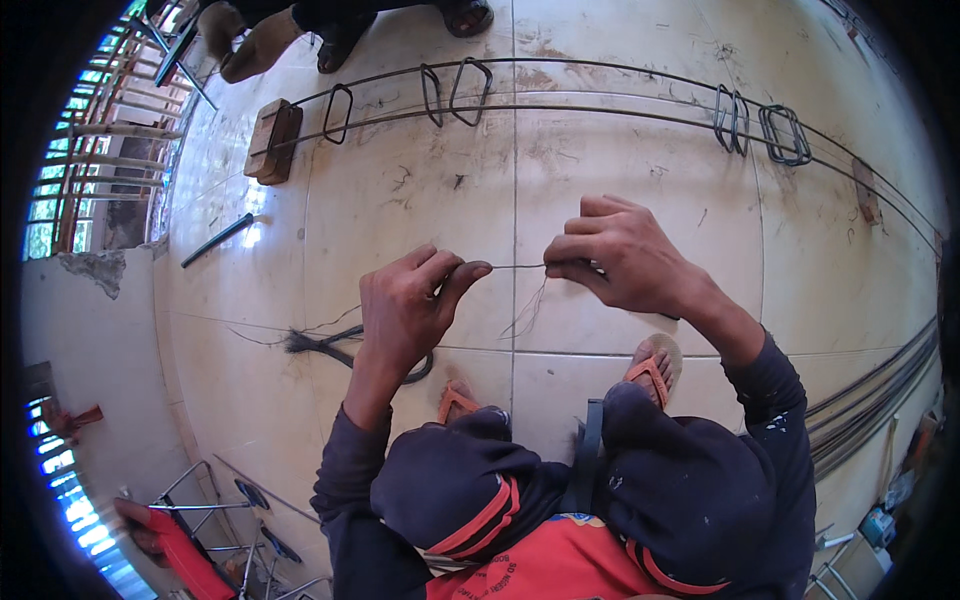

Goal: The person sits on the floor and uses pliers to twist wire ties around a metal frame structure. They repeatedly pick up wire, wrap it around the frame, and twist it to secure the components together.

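Note:
A thin dark wire point(517, 266) is stretched between my two hands, above the floor in front of me. My left hand point(410, 295) pinches its left end between thumb and forefinger. At the other end my right hand point(625, 255) is closed on it, with fine loose strands point(530, 308) hanging below the fingers. Beneath my left wrist a looped bundle of dark tie wire point(320, 343) lies on the tiles, partly hidden by that forearm.
Two long steel bars point(600, 108) with several bent stirrups point(470, 92) cross the floor ahead, propped on a wooden block point(272, 140). A dark rod point(218, 240) lies left. More bars point(880, 390) lie right. A red folding chair point(185, 550) stands lower left; another person's feet point(345, 40) are beyond.

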Tool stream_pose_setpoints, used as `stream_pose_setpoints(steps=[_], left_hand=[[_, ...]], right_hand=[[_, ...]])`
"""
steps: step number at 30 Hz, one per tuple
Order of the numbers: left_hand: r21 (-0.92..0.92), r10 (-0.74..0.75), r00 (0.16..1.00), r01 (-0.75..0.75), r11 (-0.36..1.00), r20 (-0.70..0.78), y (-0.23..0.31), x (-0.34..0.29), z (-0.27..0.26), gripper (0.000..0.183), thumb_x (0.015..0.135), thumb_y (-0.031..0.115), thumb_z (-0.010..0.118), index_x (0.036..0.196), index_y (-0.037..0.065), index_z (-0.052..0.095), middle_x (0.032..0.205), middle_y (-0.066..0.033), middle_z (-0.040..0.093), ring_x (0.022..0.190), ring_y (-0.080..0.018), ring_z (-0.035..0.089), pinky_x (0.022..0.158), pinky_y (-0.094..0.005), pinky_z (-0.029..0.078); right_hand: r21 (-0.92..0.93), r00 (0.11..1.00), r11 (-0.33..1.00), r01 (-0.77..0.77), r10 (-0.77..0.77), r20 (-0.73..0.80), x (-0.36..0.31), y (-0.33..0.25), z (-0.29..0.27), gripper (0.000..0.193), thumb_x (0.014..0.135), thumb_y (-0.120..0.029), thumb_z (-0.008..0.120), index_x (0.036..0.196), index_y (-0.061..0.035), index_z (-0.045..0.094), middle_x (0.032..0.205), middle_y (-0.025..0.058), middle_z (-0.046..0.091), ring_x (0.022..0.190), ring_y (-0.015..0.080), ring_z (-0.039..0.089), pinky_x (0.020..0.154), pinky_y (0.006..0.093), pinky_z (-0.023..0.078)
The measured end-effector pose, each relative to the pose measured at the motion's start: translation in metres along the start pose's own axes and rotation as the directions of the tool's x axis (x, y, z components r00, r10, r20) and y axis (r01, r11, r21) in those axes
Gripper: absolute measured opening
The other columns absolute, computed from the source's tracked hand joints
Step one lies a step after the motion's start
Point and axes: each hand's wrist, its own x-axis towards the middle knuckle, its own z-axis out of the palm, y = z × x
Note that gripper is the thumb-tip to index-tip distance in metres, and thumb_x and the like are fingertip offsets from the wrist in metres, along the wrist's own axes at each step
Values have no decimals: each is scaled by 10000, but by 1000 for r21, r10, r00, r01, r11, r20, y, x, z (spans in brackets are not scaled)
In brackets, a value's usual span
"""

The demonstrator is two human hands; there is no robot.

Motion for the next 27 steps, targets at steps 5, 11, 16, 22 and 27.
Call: stream_pose_setpoints(steps=[5,11,16,22,27], left_hand=[[-25,-32,996,34,999,79,4,5,-1,148,769,172,735,724,49,668,589,-80,539,465,-208,488,447,-322,354],[-157,-25,952,76,985,305,-12,3,-14,223,781,248,731,743,38,664,662,-117,611,566,-278,589,517,-346,431],[-100,-22,899,72,992,437,-14,-8,-22,350,864,389,608,783,53,660,689,-149,606,657,-352,582,587,-427,435],[-280,-238,953,284,917,187,-11,-19,2,258,943,296,500,1058,78,575,672,-193,578,660,-385,570,584,-446,424],[-424,-192,902,359,832,387,-7,-42,59,260,971,271,439,1101,71,543,630,-207,526,583,-376,536,554,-437,405]], right_hand=[[-30,999,999,27,-27,-16,-3,5,0,87,766,-154,707,834,-103,686,722,-3,608,715,204,490,688,333,429],[285,959,946,-153,72,275,-12,11,8,133,767,-107,683,900,-117,690,766,-4,633,765,220,506,762,341,399],[348,866,901,-258,56,497,-5,-12,2,198,777,-94,666,974,-85,682,744,94,647,665,271,569,638,354,438],[890,829,363,-276,559,29,-9,21,32,191,961,-135,458,1038,-2,572,607,-29,392,477,39,333,435,202,285],[947,540,-67,313,833,-120,16,21,34,236,983,-208,441,1114,-44,546,948,57,610,931,191,593,888,364,489]])
